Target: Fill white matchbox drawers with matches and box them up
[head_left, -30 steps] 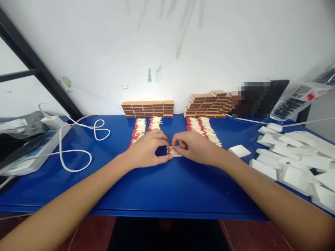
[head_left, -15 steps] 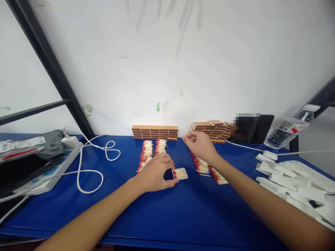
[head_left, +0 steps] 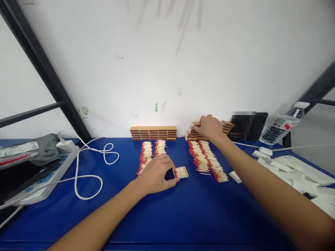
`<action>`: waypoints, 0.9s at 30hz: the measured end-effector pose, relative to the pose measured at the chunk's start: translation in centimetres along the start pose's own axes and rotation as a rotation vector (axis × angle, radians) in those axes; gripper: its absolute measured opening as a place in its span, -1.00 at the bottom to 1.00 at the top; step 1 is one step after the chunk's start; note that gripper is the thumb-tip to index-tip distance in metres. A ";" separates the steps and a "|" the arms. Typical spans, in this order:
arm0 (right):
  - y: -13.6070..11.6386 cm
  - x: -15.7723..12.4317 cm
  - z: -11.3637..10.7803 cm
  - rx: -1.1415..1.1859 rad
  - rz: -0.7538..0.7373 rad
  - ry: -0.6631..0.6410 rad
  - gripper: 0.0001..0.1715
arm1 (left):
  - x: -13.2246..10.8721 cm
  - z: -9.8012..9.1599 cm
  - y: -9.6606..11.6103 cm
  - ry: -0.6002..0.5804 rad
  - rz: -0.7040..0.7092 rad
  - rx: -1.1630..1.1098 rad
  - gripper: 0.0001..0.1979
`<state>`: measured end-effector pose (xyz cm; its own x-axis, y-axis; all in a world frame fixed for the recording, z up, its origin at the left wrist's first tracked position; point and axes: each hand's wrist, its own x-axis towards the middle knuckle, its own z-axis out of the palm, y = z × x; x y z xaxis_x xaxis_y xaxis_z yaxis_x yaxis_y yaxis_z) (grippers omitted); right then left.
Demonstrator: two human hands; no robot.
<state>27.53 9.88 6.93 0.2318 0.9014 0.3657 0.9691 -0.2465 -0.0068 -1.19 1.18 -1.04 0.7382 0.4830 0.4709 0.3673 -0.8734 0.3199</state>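
My left hand (head_left: pixel 157 174) holds a small white matchbox tray (head_left: pixel 187 173) between thumb and fingers on the desk. Wooden matches (head_left: pixel 180 172) with red heads lie inside it. My right hand (head_left: pixel 212 128) reaches to the back and is closed over the top of the right stack of brown matchboxes (head_left: pixel 193 132). The fingers hide part of that stack, and their tips do not show fully. In front of it lie two rows of loose matches (head_left: pixel 199 157). Two more rows of matches (head_left: pixel 145 153) lie partly behind my left hand.
A neat stack of matchboxes (head_left: pixel 153 133) stands against the wall. White trays (head_left: pixel 288 174) are heaped at right, near a water bottle (head_left: pixel 282 125) and a dark tablet-like device (head_left: pixel 255 125). At left are a power strip (head_left: pixel 49 186), a white cable (head_left: pixel 90 198) and a grey bag (head_left: pixel 47 150).
My right hand has moved right, from above the match rows onto the matchbox stack. My left hand stays at the tray. The view has shifted slightly.
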 end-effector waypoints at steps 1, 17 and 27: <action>0.0 -0.1 0.3 -0.004 -0.015 0.010 -0.33 | 0.0 -0.1 0.0 -0.004 -0.004 0.002 -0.76; 3.2 2.9 1.7 0.017 -0.353 0.007 -0.69 | 0.1 -0.6 -0.7 0.110 -0.048 0.070 -0.76; 3.6 3.3 -0.4 0.117 -0.521 0.020 -0.52 | 0.7 -1.5 -1.4 0.236 -0.126 0.173 -0.79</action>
<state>31.78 11.84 8.45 -0.2827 0.8865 0.3663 0.9587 0.2740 0.0768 -2.06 2.83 0.05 0.5366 0.5713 0.6211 0.5531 -0.7939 0.2525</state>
